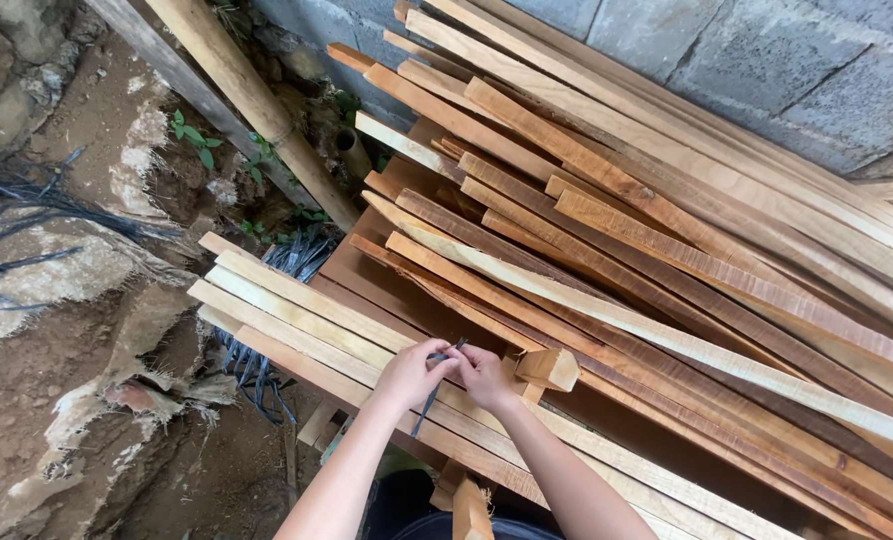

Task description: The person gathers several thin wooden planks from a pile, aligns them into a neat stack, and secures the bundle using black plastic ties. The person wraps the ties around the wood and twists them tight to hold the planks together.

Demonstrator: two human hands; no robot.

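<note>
My left hand (410,374) and my right hand (485,376) meet over the near edge of a pile of long wooden slats (607,250). Both pinch a thin dark strip (433,385) that runs from between the fingertips down toward me. The hands rest above a few pale slats (297,310) lying at the front of the pile. A short pale wood block (547,368) lies just right of my right hand.
A grey block wall (767,60) backs the pile. Two poles (247,90) lean at the upper left. Bare earth and stones (57,300) lie left, with bundles of dark wire (257,370) under the slats and more wire (17,220) at the far left.
</note>
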